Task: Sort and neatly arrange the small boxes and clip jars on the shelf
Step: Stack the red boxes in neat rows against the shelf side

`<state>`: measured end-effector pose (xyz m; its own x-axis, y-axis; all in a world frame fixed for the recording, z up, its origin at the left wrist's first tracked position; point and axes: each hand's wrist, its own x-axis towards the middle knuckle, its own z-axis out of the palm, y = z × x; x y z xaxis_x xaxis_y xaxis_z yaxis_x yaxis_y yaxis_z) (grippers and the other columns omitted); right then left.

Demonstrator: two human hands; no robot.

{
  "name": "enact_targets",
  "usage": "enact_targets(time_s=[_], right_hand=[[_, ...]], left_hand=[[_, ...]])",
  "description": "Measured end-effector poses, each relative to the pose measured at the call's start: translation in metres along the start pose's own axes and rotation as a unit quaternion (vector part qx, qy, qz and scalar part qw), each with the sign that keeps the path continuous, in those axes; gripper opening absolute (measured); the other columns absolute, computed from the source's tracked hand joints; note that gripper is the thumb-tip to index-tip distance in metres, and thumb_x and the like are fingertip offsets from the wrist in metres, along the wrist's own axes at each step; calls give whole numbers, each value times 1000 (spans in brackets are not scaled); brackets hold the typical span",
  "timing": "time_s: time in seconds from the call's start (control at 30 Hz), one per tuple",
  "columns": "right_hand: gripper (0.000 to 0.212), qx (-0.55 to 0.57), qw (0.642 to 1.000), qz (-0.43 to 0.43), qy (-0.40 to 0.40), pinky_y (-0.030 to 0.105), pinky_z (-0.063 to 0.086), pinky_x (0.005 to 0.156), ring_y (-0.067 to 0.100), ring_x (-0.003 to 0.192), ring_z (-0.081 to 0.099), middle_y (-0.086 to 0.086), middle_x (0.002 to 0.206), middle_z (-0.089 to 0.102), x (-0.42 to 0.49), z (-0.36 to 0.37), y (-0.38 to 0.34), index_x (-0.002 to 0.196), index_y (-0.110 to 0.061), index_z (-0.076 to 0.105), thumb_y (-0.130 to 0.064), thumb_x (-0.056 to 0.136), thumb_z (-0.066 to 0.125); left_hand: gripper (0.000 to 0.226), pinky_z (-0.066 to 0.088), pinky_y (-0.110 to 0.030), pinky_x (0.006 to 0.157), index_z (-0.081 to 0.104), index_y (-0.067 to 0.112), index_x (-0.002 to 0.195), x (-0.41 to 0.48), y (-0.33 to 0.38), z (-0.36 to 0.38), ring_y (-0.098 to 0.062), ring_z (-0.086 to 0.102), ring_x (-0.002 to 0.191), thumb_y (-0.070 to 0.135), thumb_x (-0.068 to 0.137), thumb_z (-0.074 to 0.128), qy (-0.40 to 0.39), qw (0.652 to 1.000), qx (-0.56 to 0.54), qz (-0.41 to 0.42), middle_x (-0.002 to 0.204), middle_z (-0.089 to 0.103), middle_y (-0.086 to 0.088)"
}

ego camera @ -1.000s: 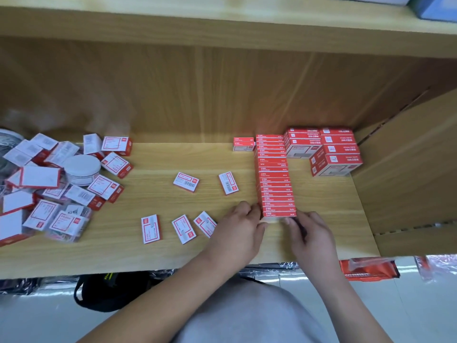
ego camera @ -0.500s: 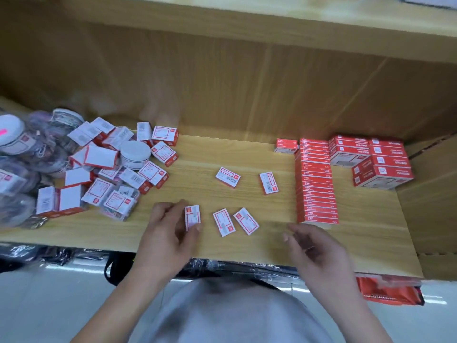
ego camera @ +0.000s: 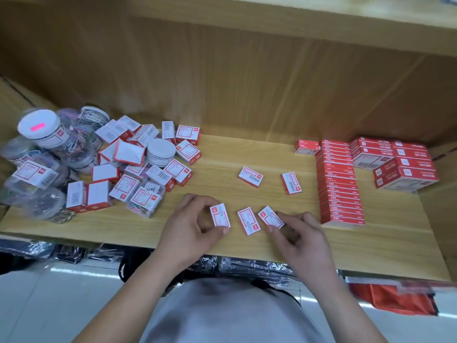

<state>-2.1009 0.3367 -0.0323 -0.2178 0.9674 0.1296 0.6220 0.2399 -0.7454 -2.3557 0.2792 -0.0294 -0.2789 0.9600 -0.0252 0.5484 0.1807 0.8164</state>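
Head view, left hand [ego camera: 195, 224]: low centre of the frame, thumb and fingers curled onto a small box [ego camera: 220, 215], pinching it label-up on the shelf [ego camera: 222, 159]. The grip looks meant to lift or turn it.
Head view, right hand [ego camera: 301, 233]: just right of that, thumb and forefinger pinch the near end of a second box [ego camera: 270, 217], which lies skewed, probably to square it up.
Middle box [ego camera: 248, 220]: flat between the 2 held ones, just beside each, untouched.
Loose pair: 2 more boxes lie further back at centre, 1 [ego camera: 250, 176] to the left and 1 [ego camera: 291, 183] to the right, apart from each other.
Finished row [ego camera: 338, 184]: right of centre, identical boxes packed face to face in 1 straight line from the back toward the front edge. Its near end sits near the right hand, so I judge the held boxes belong there.
Single box [ego camera: 306, 146]: at the back, touching or just left of the row's far end.
Larger cartons [ego camera: 395, 162]: upper right, stacked by the side wall, the front ones askew.
Unsorted pile [ego camera: 128, 169]: left of frame, boxes tumbled among clip jars, with a tall jar [ego camera: 39, 127] bearing a pink sticker and a short jar [ego camera: 160, 154] with a white lid.
Progress: roughly part-way, the pile being not yet sorted.
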Motion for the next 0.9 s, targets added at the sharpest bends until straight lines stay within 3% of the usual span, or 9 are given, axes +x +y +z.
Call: enact_targets(time_s=[0.1,0.23,0.43,0.53,0.6,0.67,0.73,0.9], right_hand=[[30,30,999,9,-12,32,50,67,16,70,57,-11,85,50,1,-2,0,109,-33,77,-28,81,85],[28,98,993,59,-18,25,44,66,14,67,50,-6,86,59,-3,-3,2,104,-31,73,-19,81,85],[22,193,970,147,-18,14,39,57,8,62,45,-18,67,60,1,-9,-4,101,-23,74,-11,84,81],[20,196,968,153,-15,13,38,56,6,61,44,-19,62,57,0,-9,-7,101,-23,74,-12,85,80],[19,189,970,152,-11,14,39,57,6,61,45,-18,64,58,-1,-8,-8,102,-24,74,-14,86,80],[20,189,970,155,-4,13,40,58,6,63,45,-18,67,60,-2,-7,-10,102,-24,73,-15,86,79],[19,195,968,157,-2,14,41,59,6,63,46,-16,69,60,-3,-6,-12,102,-23,73,-15,87,79],[20,228,959,171,-1,13,43,63,7,67,49,-18,70,59,-4,-11,-15,104,-21,73,-11,87,77]], left_hand=[[49,49,-26,68,64,46,110,2,1,2,-7,55,66,28,72,89,-5,999,-30,-34,103,64,22],[60,49,-25,66,65,55,117,4,-6,3,-8,49,60,14,79,86,-27,989,-136,-55,96,67,17],[60,50,-28,67,60,47,127,4,-5,2,-3,49,59,55,70,79,-33,991,-114,-54,93,70,12],[48,53,-35,71,58,64,118,4,-4,0,-5,50,61,64,71,71,-47,992,-113,-38,89,69,11],[58,56,-39,77,59,53,129,1,-7,-1,-8,53,65,66,73,68,-54,992,-107,-43,91,68,13],[65,57,-40,82,59,43,137,-2,-9,-1,-17,59,71,63,76,68,-62,991,-109,-44,96,70,14],[56,56,-37,82,59,45,134,-2,-10,-2,-24,61,77,54,80,71,-67,989,-125,-44,98,70,13],[42,49,-30,76,69,39,125,-5,-8,-1,-21,56,76,40,84,72,-72,978,-188,-52,95,71,6]])
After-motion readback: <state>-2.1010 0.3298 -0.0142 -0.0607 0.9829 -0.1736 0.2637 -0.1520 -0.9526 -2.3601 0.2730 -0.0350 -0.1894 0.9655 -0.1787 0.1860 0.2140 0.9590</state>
